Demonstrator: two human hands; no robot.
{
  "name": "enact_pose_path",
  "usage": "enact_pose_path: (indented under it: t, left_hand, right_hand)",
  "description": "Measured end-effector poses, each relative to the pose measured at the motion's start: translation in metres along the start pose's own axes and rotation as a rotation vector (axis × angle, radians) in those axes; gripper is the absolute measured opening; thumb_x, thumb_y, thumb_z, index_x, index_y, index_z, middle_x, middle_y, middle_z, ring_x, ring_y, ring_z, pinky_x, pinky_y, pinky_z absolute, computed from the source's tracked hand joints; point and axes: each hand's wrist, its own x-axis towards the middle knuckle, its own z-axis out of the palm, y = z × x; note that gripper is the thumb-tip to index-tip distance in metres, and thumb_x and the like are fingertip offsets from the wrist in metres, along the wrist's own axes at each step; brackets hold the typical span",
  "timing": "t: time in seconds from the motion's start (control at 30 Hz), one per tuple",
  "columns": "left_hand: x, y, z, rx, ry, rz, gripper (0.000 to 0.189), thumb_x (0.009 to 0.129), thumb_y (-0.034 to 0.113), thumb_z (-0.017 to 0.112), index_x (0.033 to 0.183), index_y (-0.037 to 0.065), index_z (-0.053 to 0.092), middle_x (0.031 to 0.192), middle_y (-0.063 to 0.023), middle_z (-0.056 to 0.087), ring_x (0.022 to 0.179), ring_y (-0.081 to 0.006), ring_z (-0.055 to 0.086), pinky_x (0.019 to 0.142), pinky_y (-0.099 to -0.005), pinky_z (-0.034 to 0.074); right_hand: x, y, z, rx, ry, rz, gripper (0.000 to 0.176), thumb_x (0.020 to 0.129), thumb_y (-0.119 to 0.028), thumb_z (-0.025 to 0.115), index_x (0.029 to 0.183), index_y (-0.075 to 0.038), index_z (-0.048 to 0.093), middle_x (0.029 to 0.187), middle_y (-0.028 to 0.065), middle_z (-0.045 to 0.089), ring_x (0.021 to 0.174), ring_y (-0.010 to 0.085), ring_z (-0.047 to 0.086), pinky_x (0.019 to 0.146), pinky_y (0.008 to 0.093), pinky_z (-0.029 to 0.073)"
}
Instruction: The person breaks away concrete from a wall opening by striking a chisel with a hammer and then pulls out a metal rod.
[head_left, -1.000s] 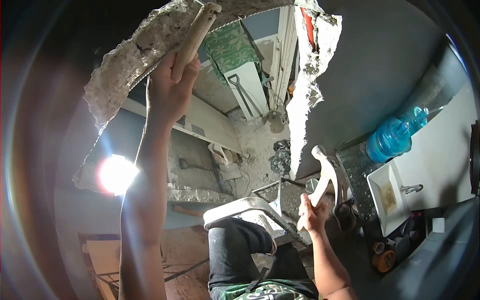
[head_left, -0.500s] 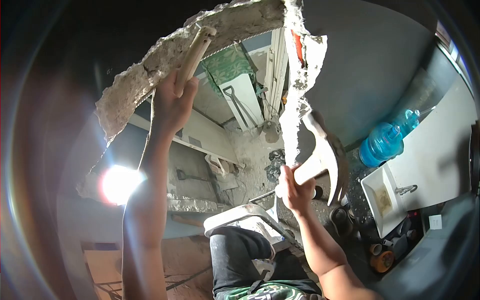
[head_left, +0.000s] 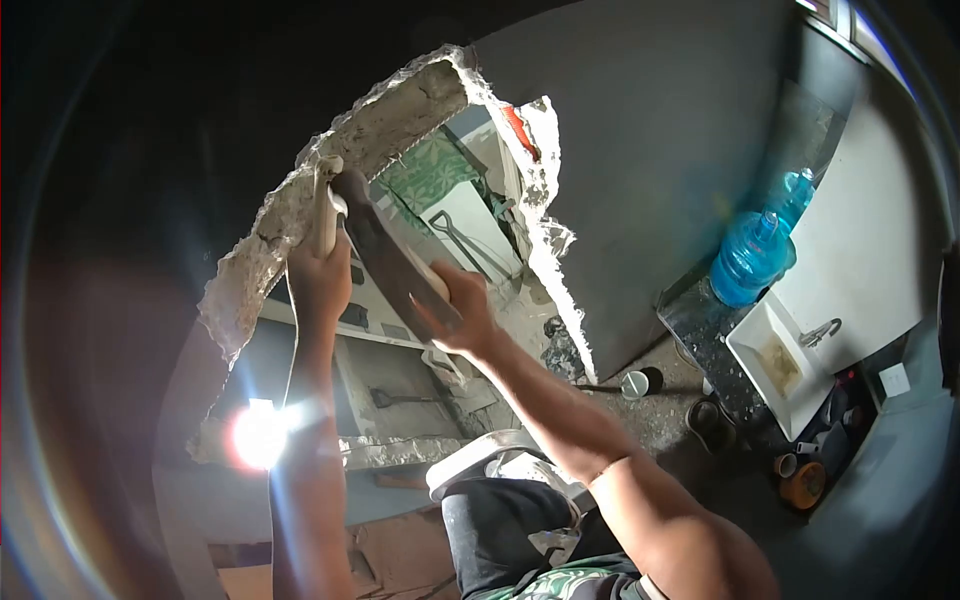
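Observation:
My left hand [head_left: 320, 275] is closed around a pale chisel-like tool [head_left: 326, 205], held upright against the broken upper-left edge of a wall opening [head_left: 290, 205]. My right hand [head_left: 465, 310] grips a hammer [head_left: 385, 250]. The hammer's head end lies beside the tool's upper part; whether they touch I cannot tell. A strip of red material [head_left: 520, 130] shows in the jagged right edge of the opening.
Through the opening are a green patterned cloth [head_left: 430, 175] and a shovel [head_left: 462, 240]. Blue water bottles [head_left: 748, 260] and a white sink [head_left: 765, 350] stand at the right. A bright lamp [head_left: 258, 435] shines at the left. A white chair [head_left: 470, 460] is below.
My right hand has swung the hammer up and left, from the opening's right side to the tool. The view has shifted, and my left hand and its tool now appear lower and further left.

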Motion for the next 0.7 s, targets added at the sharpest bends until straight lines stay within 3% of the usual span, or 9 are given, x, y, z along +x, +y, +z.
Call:
enact_pose_path:
  t: [0.17,0.27,0.33,0.4,0.47,0.53,0.6,0.63,0.7]
  left_hand:
    - [-0.004,0.009,-0.003,0.062,-0.024,0.058,0.028,0.085,0.022,0.067,0.079,-0.005,0.064,0.065,-0.0164,0.062,0.065,-0.0250,0.064,0.062,-0.0389,0.047]
    - [-0.001,-0.017,0.000,-0.095,-0.078,0.034,0.020,0.086,0.017,0.067,0.085,-0.003,0.065,0.077,-0.0118,0.068,0.075,-0.0206,0.065,0.069,-0.0351,0.048]
    - [0.000,-0.032,0.003,0.456,-0.042,0.448,0.024,0.083,0.017,0.070,0.097,0.000,0.059,0.081,-0.0104,0.059,0.077,-0.0273,0.059,0.075,-0.0391,0.049]
    - [-0.003,-0.010,0.010,0.276,0.190,0.504,0.016,0.087,0.015,0.065,0.083,0.001,0.058,0.073,-0.0045,0.057,0.066,-0.0181,0.057,0.060,-0.0355,0.047]
    - [-0.003,0.006,0.005,-0.091,-0.040,-0.328,0.023,0.090,0.016,0.063,0.073,0.003,0.054,0.066,-0.0028,0.054,0.054,-0.0109,0.051,0.047,-0.0290,0.040]
    - [-0.005,-0.002,0.007,-0.119,-0.014,-0.326,0.028,0.090,0.018,0.065,0.070,0.004,0.051,0.067,-0.0018,0.054,0.050,-0.0057,0.048,0.041,-0.0245,0.034]
    - [-0.002,-0.013,0.004,-0.206,-0.091,-0.287,0.024,0.089,0.018,0.067,0.077,0.001,0.055,0.068,-0.0012,0.054,0.055,-0.0085,0.052,0.047,-0.0265,0.040]
    - [-0.003,-0.007,0.005,-0.166,-0.103,-0.251,0.018,0.088,0.015,0.066,0.093,-0.001,0.059,0.072,-0.0006,0.055,0.062,-0.0110,0.055,0.055,-0.0273,0.045]
    - [-0.001,0.017,0.010,-0.312,0.000,-0.193,0.019,0.088,0.016,0.064,0.084,-0.002,0.059,0.069,-0.0029,0.057,0.063,-0.0128,0.056,0.058,-0.0305,0.045]
  right_hand:
    - [0.009,0.011,0.015,0.040,0.162,-0.185,0.024,0.073,-0.019,0.073,0.074,-0.003,0.056,0.057,0.0138,0.051,0.049,0.0300,0.055,0.051,0.0363,0.043]
    - [0.014,0.020,0.008,-0.154,-0.083,0.003,0.016,0.075,-0.016,0.066,0.074,-0.006,0.053,0.064,0.0165,0.056,0.060,0.0391,0.059,0.054,0.0456,0.046]
    - [-0.002,0.005,0.006,-0.060,-0.043,-0.065,0.015,0.075,-0.016,0.066,0.073,-0.007,0.053,0.063,0.0165,0.055,0.059,0.0390,0.058,0.053,0.0455,0.046]
    - [-0.006,-0.007,0.003,-0.004,-0.019,-0.126,0.018,0.075,-0.016,0.067,0.071,-0.006,0.053,0.062,0.0164,0.054,0.058,0.0393,0.057,0.053,0.0449,0.045]
    - [-0.005,-0.017,0.005,0.065,0.059,-0.262,0.018,0.075,-0.014,0.067,0.068,-0.006,0.052,0.061,0.0162,0.053,0.057,0.0391,0.057,0.052,0.0439,0.044]
    - [0.008,-0.012,0.009,0.040,0.135,-0.279,0.018,0.076,-0.013,0.066,0.067,-0.005,0.052,0.062,0.0170,0.055,0.057,0.0395,0.056,0.052,0.0438,0.044]
    - [0.020,0.012,0.009,-0.013,-0.059,0.149,0.017,0.076,-0.013,0.065,0.069,-0.004,0.053,0.064,0.0181,0.057,0.058,0.0399,0.058,0.053,0.0441,0.045]
    - [0.018,0.015,0.007,-0.057,0.012,0.057,0.019,0.077,-0.012,0.066,0.071,-0.002,0.051,0.057,0.0153,0.050,0.050,0.0344,0.051,0.049,0.0387,0.042]
    - [0.011,0.012,-0.002,-0.067,0.011,-0.013,0.020,0.077,-0.013,0.066,0.071,-0.002,0.051,0.057,0.0156,0.051,0.049,0.0342,0.050,0.049,0.0387,0.041]
